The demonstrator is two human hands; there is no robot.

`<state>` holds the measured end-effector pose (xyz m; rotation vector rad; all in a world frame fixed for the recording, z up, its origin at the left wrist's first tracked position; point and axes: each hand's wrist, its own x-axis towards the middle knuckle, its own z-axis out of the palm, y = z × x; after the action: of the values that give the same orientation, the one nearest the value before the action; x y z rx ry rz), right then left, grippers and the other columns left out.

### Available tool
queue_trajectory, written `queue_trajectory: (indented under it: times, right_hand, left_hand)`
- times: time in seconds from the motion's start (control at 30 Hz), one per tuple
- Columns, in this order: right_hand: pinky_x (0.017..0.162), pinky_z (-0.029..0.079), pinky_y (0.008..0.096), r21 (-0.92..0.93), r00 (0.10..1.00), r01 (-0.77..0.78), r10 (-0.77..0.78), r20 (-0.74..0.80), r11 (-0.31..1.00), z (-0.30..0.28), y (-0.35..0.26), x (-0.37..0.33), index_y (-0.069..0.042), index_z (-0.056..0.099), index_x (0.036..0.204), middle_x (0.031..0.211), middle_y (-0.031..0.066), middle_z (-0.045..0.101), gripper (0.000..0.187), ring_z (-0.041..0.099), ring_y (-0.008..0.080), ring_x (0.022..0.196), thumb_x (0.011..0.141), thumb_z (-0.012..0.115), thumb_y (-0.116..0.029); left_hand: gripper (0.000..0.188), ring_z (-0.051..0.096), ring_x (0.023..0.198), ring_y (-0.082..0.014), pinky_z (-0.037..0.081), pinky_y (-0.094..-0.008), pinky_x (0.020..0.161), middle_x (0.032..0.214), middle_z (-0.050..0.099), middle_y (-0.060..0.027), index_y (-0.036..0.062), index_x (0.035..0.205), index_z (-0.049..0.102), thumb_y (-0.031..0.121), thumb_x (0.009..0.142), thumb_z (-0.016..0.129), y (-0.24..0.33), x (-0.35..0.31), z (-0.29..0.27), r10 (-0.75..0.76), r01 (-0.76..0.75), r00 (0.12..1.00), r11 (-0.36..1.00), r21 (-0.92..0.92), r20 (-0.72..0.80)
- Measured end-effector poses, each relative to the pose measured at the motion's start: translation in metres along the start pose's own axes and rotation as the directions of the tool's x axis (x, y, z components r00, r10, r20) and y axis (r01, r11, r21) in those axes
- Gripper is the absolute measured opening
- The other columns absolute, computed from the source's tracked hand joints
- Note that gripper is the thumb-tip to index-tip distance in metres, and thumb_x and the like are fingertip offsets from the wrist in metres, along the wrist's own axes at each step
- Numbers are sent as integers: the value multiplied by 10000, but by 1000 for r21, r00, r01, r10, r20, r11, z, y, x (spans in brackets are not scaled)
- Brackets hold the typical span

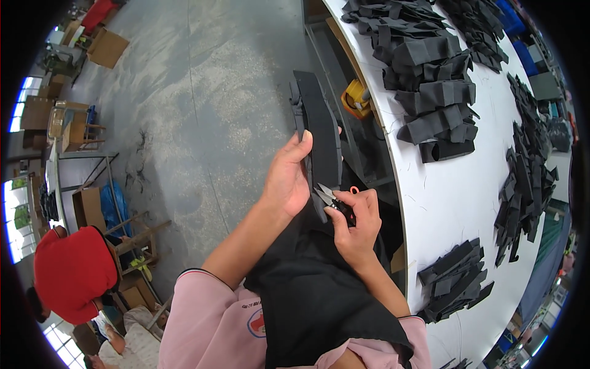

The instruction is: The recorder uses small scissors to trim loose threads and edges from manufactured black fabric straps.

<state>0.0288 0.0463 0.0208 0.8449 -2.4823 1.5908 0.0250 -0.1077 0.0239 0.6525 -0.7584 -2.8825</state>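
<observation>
- And here's the left hand (289, 175), closed around the black fabric band (321, 129), thumb on the near side, fingertips peeking past the far edge!
- The band sits out in front of the body, held up beside the counter (415, 203), long side running away from the wearer.
- Over to the right hand (359, 224): thumb and forefinger pinch the thread snips (335, 203), orange ring showing, blade tips right at the band's lower end.
- Lettering watch: the pink shirt (203, 320) carries a round red-and-blue emblem (257, 323) with small dark characters just above, next to the black apron (319, 289).
- On the white counter, a big heap of black fabric pieces (436, 92), plus a smaller bundle (455, 280) nearer the wearer!
</observation>
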Motion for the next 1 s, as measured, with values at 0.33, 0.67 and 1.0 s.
queue_trajectory:
  times: [0.33,0.67,1.0]
  right_hand:
    - [545,450,287,-7,999,28,-28,-42,1000,1,0,-2,-27,634,901,730,80,502,230,519,211,564,693,731,-10]
    - [545,391,234,214,970,-219,237,-62,952,-24,18,11,-32,628,942,824,69,476,240,466,132,632,714,699,-2]
    - [543,367,201,105,970,-173,188,-154,979,-28,20,46,-19,606,953,857,46,458,229,459,91,654,738,676,16]
  left_hand:
    - [395,592,1031,-273,492,-420,913,1255,523,-182,-27,1297,392,212,983,392,-1,-1,0,-4,4,1000,1000,7,-30]
    - [391,579,1052,-328,467,-420,934,1216,514,-285,-89,1275,372,131,951,385,6,-8,-5,-143,141,990,986,84,17]
    - [372,588,1054,-312,482,-374,912,1158,556,-281,-104,1242,396,123,953,342,2,-13,-6,-243,219,964,957,189,113]
